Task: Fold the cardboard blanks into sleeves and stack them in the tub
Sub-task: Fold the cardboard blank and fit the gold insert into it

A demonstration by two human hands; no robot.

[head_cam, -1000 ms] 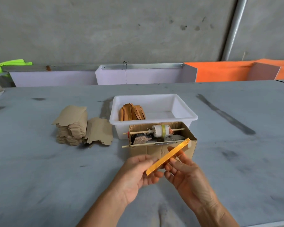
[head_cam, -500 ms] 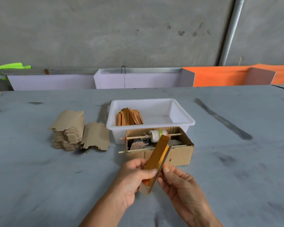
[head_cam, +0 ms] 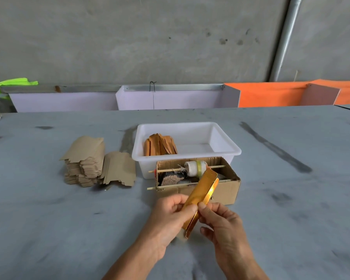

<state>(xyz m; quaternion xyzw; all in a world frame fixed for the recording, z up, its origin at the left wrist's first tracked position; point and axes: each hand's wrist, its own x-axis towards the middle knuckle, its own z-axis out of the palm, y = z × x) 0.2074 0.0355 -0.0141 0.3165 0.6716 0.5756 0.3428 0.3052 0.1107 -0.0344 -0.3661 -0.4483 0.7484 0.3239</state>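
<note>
Both hands hold one shiny gold cardboard blank (head_cam: 202, 194), folded lengthwise into a long narrow sleeve shape and tilted up to the right. My left hand (head_cam: 171, 217) grips its lower left side. My right hand (head_cam: 220, 221) pinches its right edge with thumb and fingers. Behind it stands the white tub (head_cam: 226, 150) with several folded orange-brown sleeves (head_cam: 160, 145) leaning at its left end. A tall stack of flat brown blanks (head_cam: 85, 160) lies on the table to the left, with a few more (head_cam: 119, 168) fanned out beside it.
An open cardboard box (head_cam: 226, 188) sits right in front of the tub, holding a white tape roll (head_cam: 194, 167) on a thin stick and some dark scraps. The grey table (head_cam: 291, 199) is streaked with dark marks. White and orange panels line its far edge.
The gold blank has swung from a flat diagonal strip to a more upright, opened sleeve shape. Both hands have shifted their hold toward its lower end.
</note>
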